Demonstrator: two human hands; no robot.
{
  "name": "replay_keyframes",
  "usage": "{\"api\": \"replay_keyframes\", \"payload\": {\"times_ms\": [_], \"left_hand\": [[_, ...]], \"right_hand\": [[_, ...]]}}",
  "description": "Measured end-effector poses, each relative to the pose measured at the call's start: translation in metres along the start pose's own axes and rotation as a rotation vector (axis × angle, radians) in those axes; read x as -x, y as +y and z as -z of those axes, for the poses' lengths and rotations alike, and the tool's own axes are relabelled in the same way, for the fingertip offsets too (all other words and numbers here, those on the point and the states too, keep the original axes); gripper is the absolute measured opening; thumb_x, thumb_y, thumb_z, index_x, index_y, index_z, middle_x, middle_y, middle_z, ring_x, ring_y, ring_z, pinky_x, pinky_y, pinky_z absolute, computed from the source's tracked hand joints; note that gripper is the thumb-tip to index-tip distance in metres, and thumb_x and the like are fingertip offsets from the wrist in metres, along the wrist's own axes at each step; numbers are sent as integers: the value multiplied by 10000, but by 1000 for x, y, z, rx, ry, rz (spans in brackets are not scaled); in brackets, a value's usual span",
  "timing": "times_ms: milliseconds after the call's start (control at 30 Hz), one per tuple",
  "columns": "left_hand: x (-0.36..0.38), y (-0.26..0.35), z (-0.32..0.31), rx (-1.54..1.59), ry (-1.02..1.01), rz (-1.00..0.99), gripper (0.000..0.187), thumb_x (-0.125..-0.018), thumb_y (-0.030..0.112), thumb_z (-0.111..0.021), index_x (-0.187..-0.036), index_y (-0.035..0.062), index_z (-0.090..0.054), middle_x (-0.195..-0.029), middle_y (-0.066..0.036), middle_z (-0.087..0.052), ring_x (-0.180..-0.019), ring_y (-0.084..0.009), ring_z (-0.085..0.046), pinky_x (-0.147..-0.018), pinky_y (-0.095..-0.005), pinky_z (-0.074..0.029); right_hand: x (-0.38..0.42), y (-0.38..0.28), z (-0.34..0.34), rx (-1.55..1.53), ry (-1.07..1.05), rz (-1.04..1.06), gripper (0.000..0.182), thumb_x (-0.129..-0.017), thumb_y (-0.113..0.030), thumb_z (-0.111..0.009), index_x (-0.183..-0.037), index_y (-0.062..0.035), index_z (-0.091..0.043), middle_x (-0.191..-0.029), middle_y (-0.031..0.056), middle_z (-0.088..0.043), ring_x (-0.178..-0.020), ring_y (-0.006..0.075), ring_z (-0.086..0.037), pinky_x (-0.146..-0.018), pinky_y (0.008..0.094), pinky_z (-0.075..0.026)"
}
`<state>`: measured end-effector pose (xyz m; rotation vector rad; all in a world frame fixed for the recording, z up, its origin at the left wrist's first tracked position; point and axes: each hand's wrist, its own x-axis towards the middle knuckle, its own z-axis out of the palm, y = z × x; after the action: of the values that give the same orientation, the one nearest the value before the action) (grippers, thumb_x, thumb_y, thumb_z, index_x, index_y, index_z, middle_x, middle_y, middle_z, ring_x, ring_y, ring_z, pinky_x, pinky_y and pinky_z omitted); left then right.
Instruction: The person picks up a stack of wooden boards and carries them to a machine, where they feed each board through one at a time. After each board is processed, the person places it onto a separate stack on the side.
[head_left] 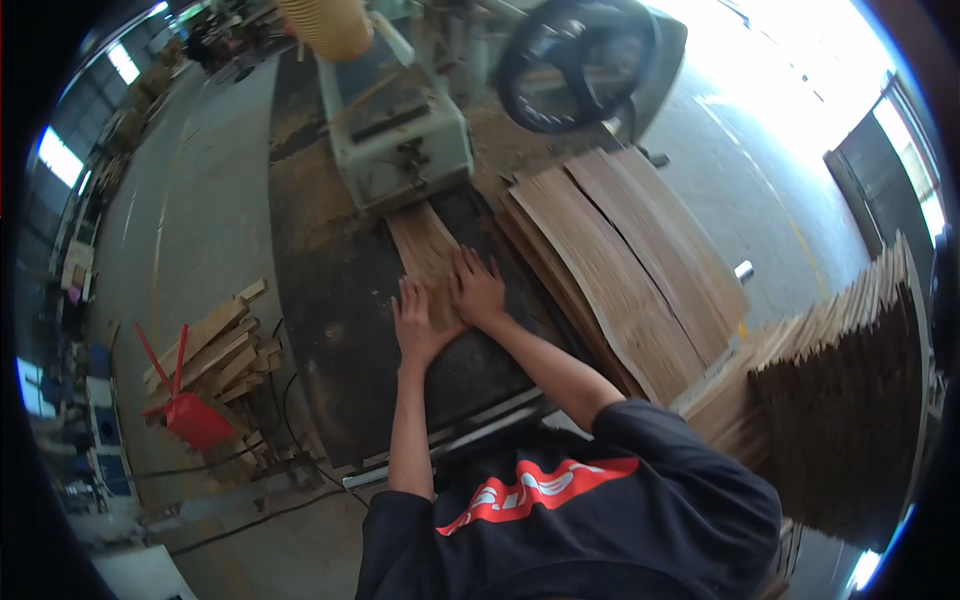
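Observation:
A wooden board (428, 250) lies on the dark machine table (350, 330), its far end running under the pale green machine head (400, 165). My left hand (416, 322) rests on the board's near left part, fingers stretched forward. On the right edge of the same board lies my right hand (478, 290), fingers extended and slightly apart. Both hands touch the board without wrapping round it, and their thumbs come close together near its end. Whatever lies beneath the head is hidden.
Wide planks (620, 260) are stacked right of the board. A tall stack of thin boards (840, 390) stands farther right. A black handwheel (578, 65) sits at the upper right. Offcuts (225, 345) and a red container (198, 420) are at left, near floor cables.

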<state>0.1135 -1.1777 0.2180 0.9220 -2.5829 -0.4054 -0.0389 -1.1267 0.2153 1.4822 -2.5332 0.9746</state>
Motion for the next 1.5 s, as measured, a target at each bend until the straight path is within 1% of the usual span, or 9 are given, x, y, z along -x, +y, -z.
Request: {"api": "replay_keyframes", "payload": {"times_ms": [167, 233, 400, 533, 800, 1000, 1133, 1300, 1500], "left_hand": [[-20, -15, -6, 70, 144, 7, 1142, -711, 569, -870, -1545, -40, -382, -1627, -257, -332, -1554, -389, -229, -1236, -542, -233], [-25, -22, -10, 75, 138, -9, 1144, -728, 590, -852, -1566, -13, -360, -1645, -237, -306, -1560, -381, -213, -1240, -533, -230], [-21, -10, 2, 196, 163, 56, 1102, -767, 588, -832, -1583, 25, -351, -1647, -223, -312, -1561, -380, -205, -1247, -527, -222], [-23, -11, 4, 190, 168, 123, 1024, -816, 610, -783, -1567, 34, -392, -1624, -209, -363, -1561, -382, -199, -1246, -535, -219], [-9, -11, -3, 186, 173, 113, 911, -919, 669, -634, -1525, 13, -455, -1606, -177, -408, -1565, -377, -186, -1240, -566, -191], [-6, -14, -2, 214, 292, 102, 811, -954, 635, -609, -1454, 1, -535, -1586, -177, -435, -1562, -376, -195, -1237, -571, -196], [-4, -12, 0, 262, 327, 95, 761, -959, 598, -630, -1433, 7, -554, -1565, -175, -461, -1552, -379, -227, -1234, -563, -209], [1, -11, -1, 243, 343, 61, 713, -959, 557, -652, -1408, 9, -574, -1544, -178, -486, -1542, -381, -254, -1232, -550, -225], [19, 3, 6, 310, 428, -18, 596, -955, 442, -705, -1354, 9, -618, -1473, -170, -564, -1514, -388, -322, -1214, -529, -270]], "right_hand": [[-16, 0, 4, -47, 19, -17, 588, -975, -294, -574, -1497, -43, -471, -1542, 169, -489, -1457, 342, -431, -1217, 564, -277], [-15, -15, 47, 66, -242, -96, 658, -931, -342, -654, -1489, -41, -480, -1532, 202, -484, -1458, 394, -410, -1220, 560, -272], [48, 0, 169, 110, -14, 84, 794, -857, -471, -760, -1497, -83, -493, -1568, 242, -424, -1516, 434, -291, -1238, 567, -233], [68, 45, 247, 355, -19, -275, 960, -817, -586, -783, -1569, -124, -405, -1640, 219, -325, -1546, 425, -217, -1260, 545, -189], [113, 107, 254, 366, -88, -199, 1216, -730, -848, -653, -1612, -86, -308, -1677, 272, -171, -1578, 409, -92, -1279, 532, -43], [118, 88, 251, 409, -128, -160, 1180, -755, -773, -694, -1623, -89, -278, -1673, 303, -136, -1573, 427, -98, -1272, 546, -56], [123, 81, 249, 392, -152, -127, 1157, -751, -584, -792, -1634, -88, -233, -1658, 348, -116, -1562, 484, -75, -1260, 589, -48], [122, 64, 249, 497, -286, -130, 1016, -825, -334, -798, -1606, -7, -235, -1578, 457, -172, -1464, 640, -197, -1215, 640, -213], [141, 62, 235, 630, -172, 65, 764, -873, -108, -654, -1521, 127, -324, -1443, 491, -389, -1298, 669, -450, -1102, 638, -411]]}}
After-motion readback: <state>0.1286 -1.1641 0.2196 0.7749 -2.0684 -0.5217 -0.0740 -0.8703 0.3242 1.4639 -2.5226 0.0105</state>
